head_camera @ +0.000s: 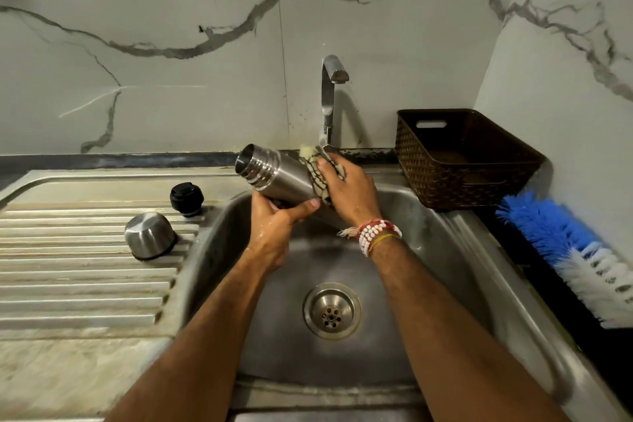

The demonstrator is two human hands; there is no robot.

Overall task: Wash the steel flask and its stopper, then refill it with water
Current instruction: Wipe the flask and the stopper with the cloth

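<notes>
Scrub step: left hand (274, 228) fingers curled round tilted flask (286, 178) body, right hand (347, 190) fingers clamping scrub pad (317, 166) on its base end; next likely rinse, then stopper (186, 199) lying left of fingers

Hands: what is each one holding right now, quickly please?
Left hand: closed round the steel flask, gripping it from below.
Right hand: closed on a scrub pad, wrapped against the flask body.
</notes>
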